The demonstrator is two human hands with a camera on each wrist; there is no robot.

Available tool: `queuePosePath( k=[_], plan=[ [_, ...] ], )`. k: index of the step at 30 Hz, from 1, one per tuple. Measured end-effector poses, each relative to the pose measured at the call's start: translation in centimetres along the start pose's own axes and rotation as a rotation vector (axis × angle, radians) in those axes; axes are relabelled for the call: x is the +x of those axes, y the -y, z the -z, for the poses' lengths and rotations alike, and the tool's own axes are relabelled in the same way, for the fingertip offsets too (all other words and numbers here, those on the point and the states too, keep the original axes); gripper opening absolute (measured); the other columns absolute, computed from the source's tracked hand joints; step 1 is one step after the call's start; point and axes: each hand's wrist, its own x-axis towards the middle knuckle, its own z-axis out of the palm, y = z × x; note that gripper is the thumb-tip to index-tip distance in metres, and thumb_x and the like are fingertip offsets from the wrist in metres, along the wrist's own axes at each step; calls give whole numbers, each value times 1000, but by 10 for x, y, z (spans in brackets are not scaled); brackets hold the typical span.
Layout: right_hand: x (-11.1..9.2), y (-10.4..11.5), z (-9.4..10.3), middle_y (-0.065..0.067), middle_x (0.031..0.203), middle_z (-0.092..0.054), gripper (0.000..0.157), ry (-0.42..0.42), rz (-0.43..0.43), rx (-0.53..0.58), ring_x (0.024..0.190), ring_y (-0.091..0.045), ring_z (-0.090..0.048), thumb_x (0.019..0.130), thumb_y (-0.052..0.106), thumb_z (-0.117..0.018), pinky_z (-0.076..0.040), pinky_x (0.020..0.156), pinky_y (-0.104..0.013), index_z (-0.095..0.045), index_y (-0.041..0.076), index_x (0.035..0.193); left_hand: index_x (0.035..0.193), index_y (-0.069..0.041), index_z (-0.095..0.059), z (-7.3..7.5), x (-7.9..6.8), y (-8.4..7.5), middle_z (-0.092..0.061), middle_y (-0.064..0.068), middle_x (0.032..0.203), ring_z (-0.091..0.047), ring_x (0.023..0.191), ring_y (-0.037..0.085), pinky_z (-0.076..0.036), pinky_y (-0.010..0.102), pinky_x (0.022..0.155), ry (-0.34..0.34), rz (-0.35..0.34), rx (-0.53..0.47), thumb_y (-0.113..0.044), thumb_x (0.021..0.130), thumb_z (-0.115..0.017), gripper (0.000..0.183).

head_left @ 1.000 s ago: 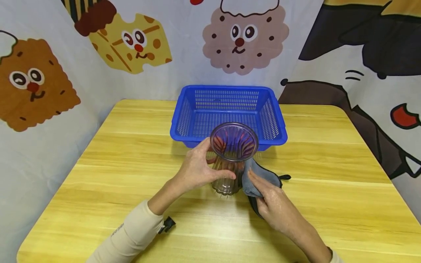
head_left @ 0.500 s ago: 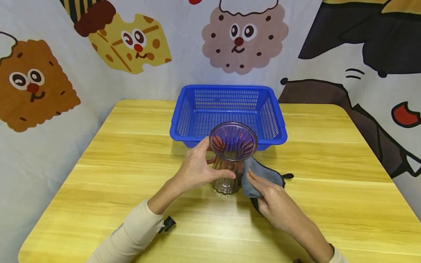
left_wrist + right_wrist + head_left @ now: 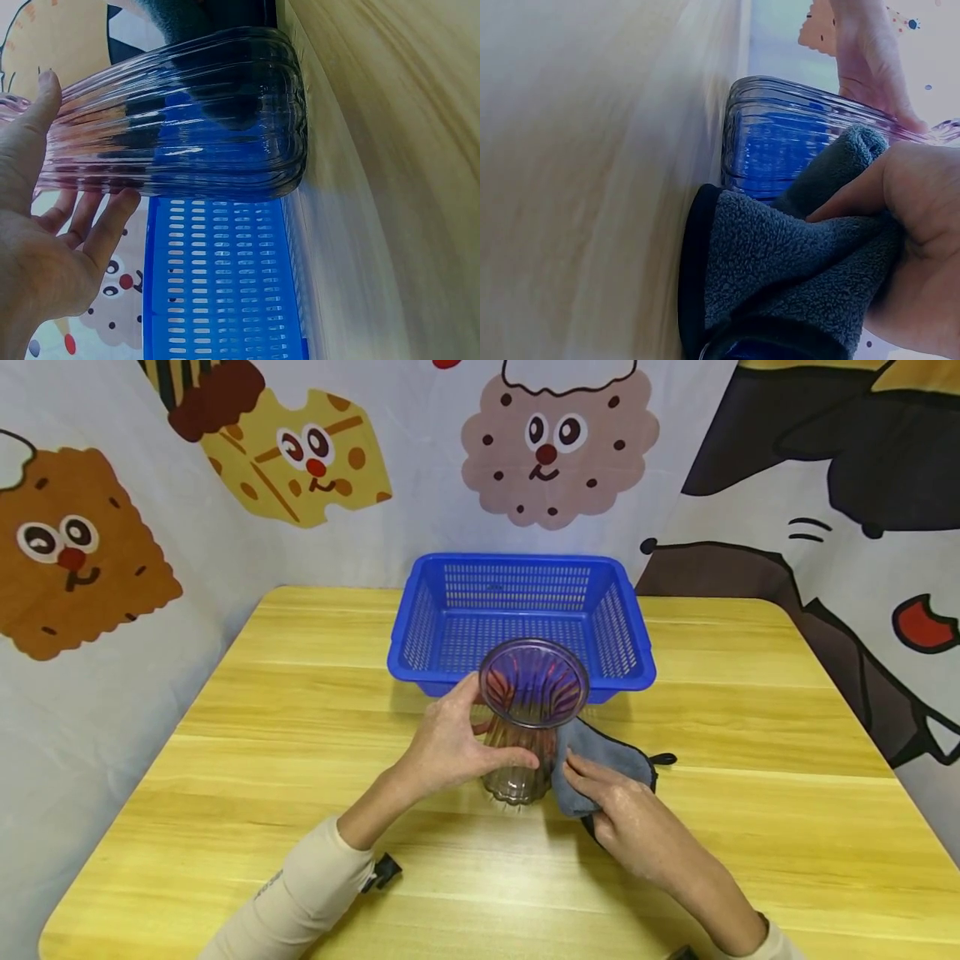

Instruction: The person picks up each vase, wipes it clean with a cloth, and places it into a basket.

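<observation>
A ribbed, see-through glass vase (image 3: 525,737) with a flared rim and a purple tint stands upright on the table. My left hand (image 3: 450,739) grips it from the left, with the thumb across the near side; in the left wrist view the fingertips lie along the ribbed glass (image 3: 187,120). On the other side, my right hand (image 3: 633,827) holds a grey cleaning cloth (image 3: 611,762) with black edging and a loop. The bunched cloth (image 3: 780,244) lies close against the vase's lower right side in the right wrist view. Part of the right hand's fingers is hidden by the cloth.
Just behind the vase, a blue plastic basket (image 3: 520,620) with slotted walls sits on the wooden table (image 3: 247,718). A white curtain (image 3: 427,443) printed with cartoon figures hangs around the table's far side and flanks.
The cloth and its loop have shifted slightly to the right at the vase's side, with the right hand moving a little along. Left hand and vase stay nearly still.
</observation>
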Motion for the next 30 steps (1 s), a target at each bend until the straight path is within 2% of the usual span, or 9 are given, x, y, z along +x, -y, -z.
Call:
queuePosePath(
  k=[14,30],
  plan=[
    [1,-4,-1,-21,144,-54,59,36,39,-72,126,-36,-56,76,-19,-58,-54,97,-52,-62,-6,134,141,-15,-53,0,0,0,-61,-4,129,-60,115,15,-60,20,76,1,-4,15,-31,59,-102,97],
    [2,-6,-2,-24,141,-56,61,90,59,-132,129,-39,-54,70,-19,-62,-51,100,-54,-64,-9,129,140,-17,-54,-1,1,0,-60,-4,128,-61,112,14,-60,20,75,12,-8,10,-33,60,-101,94]
  ],
)
